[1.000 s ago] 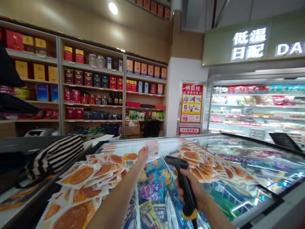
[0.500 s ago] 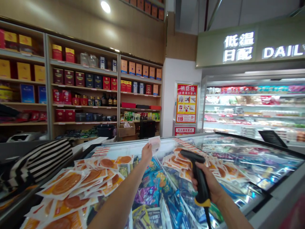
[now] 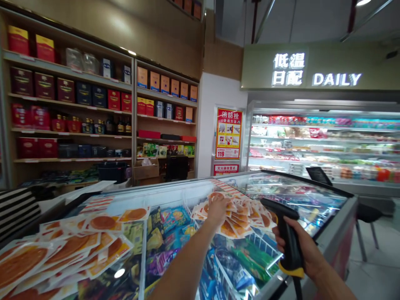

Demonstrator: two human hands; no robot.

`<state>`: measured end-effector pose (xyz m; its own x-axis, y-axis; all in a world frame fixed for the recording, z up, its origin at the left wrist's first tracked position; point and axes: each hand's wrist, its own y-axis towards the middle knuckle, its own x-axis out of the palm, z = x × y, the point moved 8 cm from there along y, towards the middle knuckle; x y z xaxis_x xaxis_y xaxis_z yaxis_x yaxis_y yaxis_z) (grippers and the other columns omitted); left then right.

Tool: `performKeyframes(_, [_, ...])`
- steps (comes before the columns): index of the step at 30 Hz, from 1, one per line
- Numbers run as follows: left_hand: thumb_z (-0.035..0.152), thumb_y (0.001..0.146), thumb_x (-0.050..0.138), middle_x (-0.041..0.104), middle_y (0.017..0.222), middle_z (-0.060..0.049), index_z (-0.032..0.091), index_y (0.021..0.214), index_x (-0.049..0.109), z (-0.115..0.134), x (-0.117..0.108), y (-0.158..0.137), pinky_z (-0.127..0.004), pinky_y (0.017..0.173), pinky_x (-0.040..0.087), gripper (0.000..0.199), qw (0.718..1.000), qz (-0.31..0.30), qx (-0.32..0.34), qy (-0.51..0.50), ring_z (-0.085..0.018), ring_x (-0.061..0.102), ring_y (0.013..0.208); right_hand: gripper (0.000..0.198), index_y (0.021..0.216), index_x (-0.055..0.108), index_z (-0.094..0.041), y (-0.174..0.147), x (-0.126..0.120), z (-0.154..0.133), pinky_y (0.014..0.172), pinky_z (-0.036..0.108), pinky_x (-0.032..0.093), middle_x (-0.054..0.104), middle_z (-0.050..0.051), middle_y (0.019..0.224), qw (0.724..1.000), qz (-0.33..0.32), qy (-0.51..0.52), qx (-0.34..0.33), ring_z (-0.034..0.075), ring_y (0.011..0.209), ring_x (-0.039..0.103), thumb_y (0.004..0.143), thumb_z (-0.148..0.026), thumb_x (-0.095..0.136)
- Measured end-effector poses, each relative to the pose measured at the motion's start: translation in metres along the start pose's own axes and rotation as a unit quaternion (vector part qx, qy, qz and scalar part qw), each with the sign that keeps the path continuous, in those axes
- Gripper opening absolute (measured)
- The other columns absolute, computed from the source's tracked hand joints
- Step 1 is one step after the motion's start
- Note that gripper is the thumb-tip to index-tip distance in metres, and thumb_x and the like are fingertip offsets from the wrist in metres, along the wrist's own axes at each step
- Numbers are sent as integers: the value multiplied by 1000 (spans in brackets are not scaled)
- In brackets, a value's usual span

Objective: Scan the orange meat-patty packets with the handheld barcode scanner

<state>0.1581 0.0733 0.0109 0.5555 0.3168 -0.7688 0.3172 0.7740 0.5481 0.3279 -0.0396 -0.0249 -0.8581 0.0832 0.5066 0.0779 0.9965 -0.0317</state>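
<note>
My left hand (image 3: 218,211) is stretched over the far pile of flat packets (image 3: 239,227). Its fingers are closed on a flat clear-and-white packet (image 3: 215,195) with a round orange-brown disc inside, at the pile's back left. The fingertips are partly hidden. In my right hand (image 3: 304,248) is a black barcode scanner (image 3: 289,237) with a yellow band, held upright by its handle, its head pointing left. A larger pile of the same packets (image 3: 71,246) spreads over the freezer's left side.
Under the packets stands a chest freezer (image 3: 325,250) with bagged frozen goods (image 3: 170,250) and white wire dividers (image 3: 225,277). Boxed goods fill wall shelves (image 3: 71,100) at the left; a lit chiller (image 3: 312,141) stands at the back right. A dark stool (image 3: 368,214) is at the right.
My left hand has moved right and down, from holding a packet up over the freezer to the far pile. The view has turned right. The scanner stays in my right hand.
</note>
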Motion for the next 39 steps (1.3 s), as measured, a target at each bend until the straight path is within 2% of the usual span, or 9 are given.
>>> performKeyframes(4, [30,76,34,43,120,0,27,115,38,-4,1,-6,-43,96,17,39,1000,-11,-7,24,-18,30,114,20,70,53,-15,0,-2,1,33,20,36,54,-2,51,1000,9,3,1,7,37,42,67,-35,52])
performKeyframes(7, [36,73,37,37,126,1,28,119,30,-27,-12,-13,-39,96,19,47,998,-21,-33,57,-16,25,118,19,67,53,-15,0,9,10,33,20,36,53,-2,49,1000,4,1,14,7,36,42,67,-35,52])
performKeyframes(11, [32,73,36,35,127,-5,22,119,33,-98,-52,-41,-40,95,18,47,983,-22,-123,134,-19,24,118,18,71,53,-17,1,35,29,33,20,36,54,-2,50,999,-24,-3,21,7,36,42,67,-34,52])
performKeyframes(16, [15,69,38,32,127,-14,17,116,37,-200,-118,-103,-47,92,15,48,938,-26,-252,235,-26,22,119,22,64,51,-15,3,75,66,32,20,36,53,-2,48,995,-62,-21,70,7,35,43,67,-37,51])
performKeyframes(21, [14,68,41,42,118,-14,19,108,45,-250,-146,-136,-50,85,23,41,909,-64,-311,270,-29,33,111,24,67,52,-15,7,113,95,31,20,36,53,-2,49,990,-102,-46,90,7,34,43,68,-39,50])
performKeyframes(26, [23,72,36,55,101,-12,21,100,50,-252,-136,-134,-48,79,31,31,907,-110,-318,254,-26,48,96,25,70,51,-16,9,139,113,30,19,35,54,-2,49,984,-126,-59,111,7,33,42,68,-40,50])
performKeyframes(32, [52,64,43,58,92,-7,22,88,54,-212,-116,-128,-49,87,22,40,928,-109,-256,248,-26,49,93,28,63,51,-14,6,157,124,30,19,35,52,-1,46,977,-156,-63,130,6,31,42,68,-41,47])
performKeyframes(36, [52,63,45,51,105,-14,18,96,51,-206,-112,-131,-47,81,30,49,932,-93,-261,233,-29,47,96,25,70,51,-15,0,162,120,30,19,35,53,-3,48,979,-154,-54,119,6,32,42,68,-40,49])
performKeyframes(39, [45,64,48,55,97,-14,17,94,53,-205,-107,-131,-42,75,37,42,940,-104,-262,191,-29,51,91,24,73,51,-16,-5,162,116,30,18,35,52,-3,48,980,-151,-51,119,6,32,42,68,-40,49])
